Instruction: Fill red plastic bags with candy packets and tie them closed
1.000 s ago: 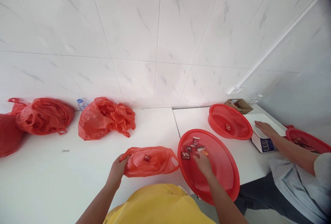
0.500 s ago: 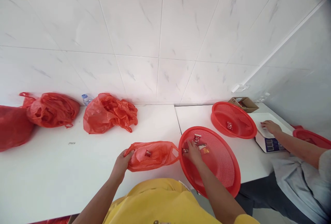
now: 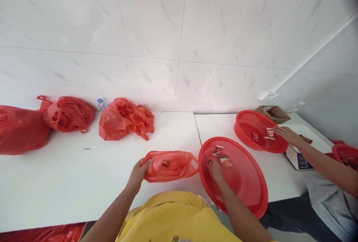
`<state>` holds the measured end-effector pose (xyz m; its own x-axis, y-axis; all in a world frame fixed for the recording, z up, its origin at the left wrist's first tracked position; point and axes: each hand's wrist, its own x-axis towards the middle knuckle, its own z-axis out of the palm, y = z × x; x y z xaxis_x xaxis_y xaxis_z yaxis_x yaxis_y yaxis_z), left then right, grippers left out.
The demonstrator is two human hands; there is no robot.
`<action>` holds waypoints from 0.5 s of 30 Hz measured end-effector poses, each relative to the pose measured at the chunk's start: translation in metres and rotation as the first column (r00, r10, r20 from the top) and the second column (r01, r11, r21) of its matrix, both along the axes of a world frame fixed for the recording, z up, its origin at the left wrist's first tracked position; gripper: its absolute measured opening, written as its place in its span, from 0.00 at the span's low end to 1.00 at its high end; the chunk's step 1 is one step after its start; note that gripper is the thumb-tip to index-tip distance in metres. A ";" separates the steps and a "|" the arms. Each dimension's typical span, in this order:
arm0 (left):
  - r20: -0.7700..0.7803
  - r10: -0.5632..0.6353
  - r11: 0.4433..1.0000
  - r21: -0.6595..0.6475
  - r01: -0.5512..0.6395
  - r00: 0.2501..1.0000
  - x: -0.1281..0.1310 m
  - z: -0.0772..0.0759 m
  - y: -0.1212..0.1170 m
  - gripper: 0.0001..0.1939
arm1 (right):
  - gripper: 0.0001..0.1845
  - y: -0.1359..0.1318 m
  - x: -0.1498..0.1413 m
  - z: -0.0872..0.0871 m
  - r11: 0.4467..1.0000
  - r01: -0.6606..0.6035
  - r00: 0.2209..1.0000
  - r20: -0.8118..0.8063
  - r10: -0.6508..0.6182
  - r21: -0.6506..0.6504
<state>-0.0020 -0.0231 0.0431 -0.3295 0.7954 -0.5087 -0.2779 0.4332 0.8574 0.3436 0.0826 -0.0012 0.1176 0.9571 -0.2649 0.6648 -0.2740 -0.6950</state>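
Observation:
My left hand [image 3: 138, 173] pinches the left rim of a thin red plastic bag [image 3: 181, 173], which lies with its mouth open on the table. One small dark red packet [image 3: 165, 163] is inside it. The bag's right handle loop touches the rim of a large red mesh basket [image 3: 253, 163]. Inside that basket, my right hand [image 3: 215, 171] is closed on a small red packet [image 3: 209, 162], partly hidden by the fingers. Beside this hand lie a red-and-white packet [image 3: 218, 150] and an orange-and-white packet [image 3: 226, 162].
A co-worker's hand [image 3: 285, 134] is at a second red basket [image 3: 244, 128], with a red-white packet [image 3: 270, 134] at its fingertips. Behind are a white scale [image 3: 293, 156] and cardboard box [image 3: 275, 115]. Red bags [image 3: 69, 113] and a bottle [image 3: 102, 104] line the wall.
My right hand has closed on the packet at the basket's left side and lifted it slightly. The co-worker's hand has moved from the scale to the second basket with a packet. My view has shifted left.

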 end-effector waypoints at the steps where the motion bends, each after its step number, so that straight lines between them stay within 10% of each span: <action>1: 0.001 -0.004 1.000 0.004 0.004 1.000 0.000 -0.001 0.000 0.26 | 0.09 0.001 -0.002 0.006 1.000 0.021 1.000 -0.016 -0.020 0.023; 9: -0.043 -0.019 1.000 0.011 0.019 0.999 0.000 -0.002 0.001 0.24 | 0.16 -0.017 -0.062 0.071 0.989 -0.027 0.946 -0.317 0.072 0.144; 15: -0.008 -0.021 1.000 -0.008 0.021 1.000 0.001 0.004 0.002 0.27 | 0.20 -0.037 -0.111 0.071 0.966 -0.234 0.854 -0.451 0.259 0.111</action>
